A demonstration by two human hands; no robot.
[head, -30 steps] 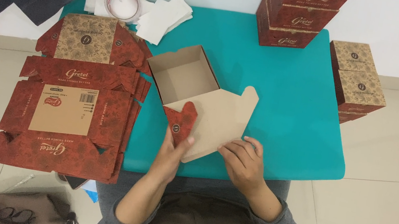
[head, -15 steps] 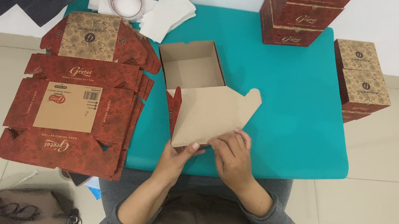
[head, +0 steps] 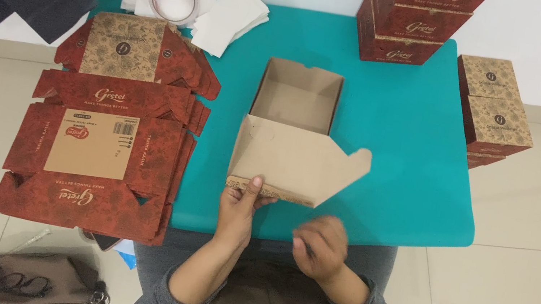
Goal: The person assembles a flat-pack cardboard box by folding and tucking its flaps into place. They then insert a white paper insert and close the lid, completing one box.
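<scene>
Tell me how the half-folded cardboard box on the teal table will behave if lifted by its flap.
The box is probably light: the left hand alone pinches its flap. The flap would likely bend at its crease. Open and empty, it should slide easily on the table.

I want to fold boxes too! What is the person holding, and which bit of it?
The left hand pinches the half-folded cardboard box by the near edge of its open lid flap. The right hand is blurred, off the box, holding nothing.

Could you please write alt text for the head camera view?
A person's left hand pinches the lid flap of a half-folded brown cardboard box on a teal table; the right hand hovers free. Flat red box blanks lie stacked alongside.
</scene>
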